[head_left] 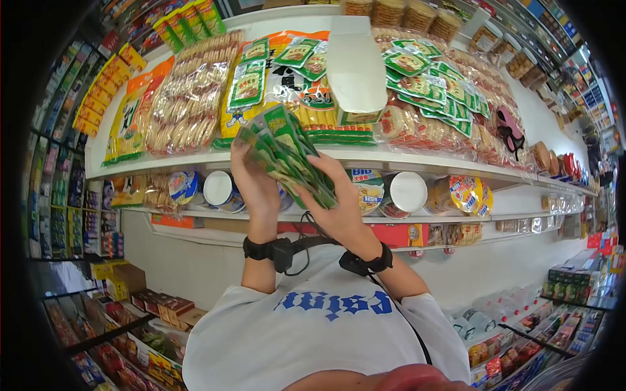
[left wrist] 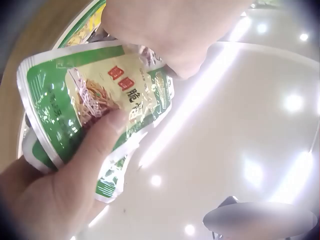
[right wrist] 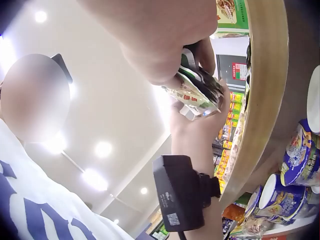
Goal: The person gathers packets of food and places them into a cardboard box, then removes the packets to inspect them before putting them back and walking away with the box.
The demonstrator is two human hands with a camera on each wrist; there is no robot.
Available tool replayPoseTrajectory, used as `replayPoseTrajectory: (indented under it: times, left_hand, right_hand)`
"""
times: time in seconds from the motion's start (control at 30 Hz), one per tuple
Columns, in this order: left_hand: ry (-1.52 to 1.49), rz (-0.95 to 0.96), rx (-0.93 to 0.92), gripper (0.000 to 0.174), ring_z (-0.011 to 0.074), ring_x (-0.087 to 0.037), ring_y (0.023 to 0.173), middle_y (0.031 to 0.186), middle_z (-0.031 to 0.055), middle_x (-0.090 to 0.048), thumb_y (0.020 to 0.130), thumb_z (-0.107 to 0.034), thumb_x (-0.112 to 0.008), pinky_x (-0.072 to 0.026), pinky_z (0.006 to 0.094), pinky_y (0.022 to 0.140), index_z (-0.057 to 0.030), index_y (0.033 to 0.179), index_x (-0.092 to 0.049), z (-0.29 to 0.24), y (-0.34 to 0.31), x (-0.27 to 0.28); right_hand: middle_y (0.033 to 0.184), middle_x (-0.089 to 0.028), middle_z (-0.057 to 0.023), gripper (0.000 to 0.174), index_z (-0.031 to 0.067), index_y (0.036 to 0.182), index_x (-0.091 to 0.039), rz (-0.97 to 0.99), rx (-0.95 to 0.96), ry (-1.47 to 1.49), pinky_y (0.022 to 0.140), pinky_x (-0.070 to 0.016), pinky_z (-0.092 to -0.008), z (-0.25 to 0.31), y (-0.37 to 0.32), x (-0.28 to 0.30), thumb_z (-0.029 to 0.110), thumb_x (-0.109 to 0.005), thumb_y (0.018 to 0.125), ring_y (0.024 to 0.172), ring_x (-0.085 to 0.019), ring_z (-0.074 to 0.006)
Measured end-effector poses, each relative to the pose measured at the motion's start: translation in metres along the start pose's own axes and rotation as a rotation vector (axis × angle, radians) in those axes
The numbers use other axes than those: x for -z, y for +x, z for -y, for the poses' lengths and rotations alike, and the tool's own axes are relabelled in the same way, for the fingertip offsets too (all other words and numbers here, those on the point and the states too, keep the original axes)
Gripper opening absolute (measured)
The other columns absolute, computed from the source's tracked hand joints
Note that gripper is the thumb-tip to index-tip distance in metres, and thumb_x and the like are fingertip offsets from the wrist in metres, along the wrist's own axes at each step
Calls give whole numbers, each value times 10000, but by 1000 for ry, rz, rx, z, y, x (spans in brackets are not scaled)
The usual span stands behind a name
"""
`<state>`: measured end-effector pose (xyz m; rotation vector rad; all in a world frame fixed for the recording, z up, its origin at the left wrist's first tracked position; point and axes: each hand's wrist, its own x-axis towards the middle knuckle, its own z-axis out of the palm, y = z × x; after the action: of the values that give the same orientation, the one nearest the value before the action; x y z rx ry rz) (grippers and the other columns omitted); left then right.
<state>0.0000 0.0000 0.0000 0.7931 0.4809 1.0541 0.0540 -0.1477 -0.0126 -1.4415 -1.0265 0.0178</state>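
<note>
A fanned stack of green-and-white snack packets (head_left: 285, 153) is held between both hands, above the front edge of the display shelf. My left hand (head_left: 255, 186) grips the stack from the left; in the left wrist view its thumb (left wrist: 95, 140) presses on the front packet (left wrist: 55, 100), which has a food picture. My right hand (head_left: 340, 203) holds the stack's right side, and in the right wrist view its fingers curl over the packets (right wrist: 192, 92). Similar loose packets (head_left: 433, 88) lie in a pile to the right, and several others (head_left: 248, 83) lie to the left.
A white carton (head_left: 355, 65) stands on the shelf between the loose packets. Bagged round crackers (head_left: 192, 91) and a large yellow bag (head_left: 231, 124) cover the shelf top (head_left: 456, 159). Cup noodles (head_left: 403, 193) line the lower shelf. A pink-and-black item (head_left: 510, 130) lies at right.
</note>
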Motion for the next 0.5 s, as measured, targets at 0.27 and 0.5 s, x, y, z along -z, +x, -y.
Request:
replayPoseTrajectory:
  times: [0.27, 0.5]
  left_hand:
    - [-206, -31, -83, 557, 216, -660, 1096, 1182, 121, -665, 1106, -425, -288, -543, 360, 997, -11, 1380, -540, 3, -14, 28]
    - [-116, -57, -25, 456, 164, -594, 1126, 1215, 53, -614, 1065, -355, -518, -492, 326, 1003, -27, 1382, -509, 8, -22, 28]
  right_hand:
    - [1471, -558, -251, 793, 28, 1465, -501, 276, -87, 82, 1085, -507, -434, 12, -7, -9, 1, -868, 763, 1332, -601, -358]
    - [1490, -504, -223, 1068, 13, 1616, -192, 162, -246, 97, 1105, -497, -416, 2, -15, -8, 0, -851, 775, 1334, -589, -302]
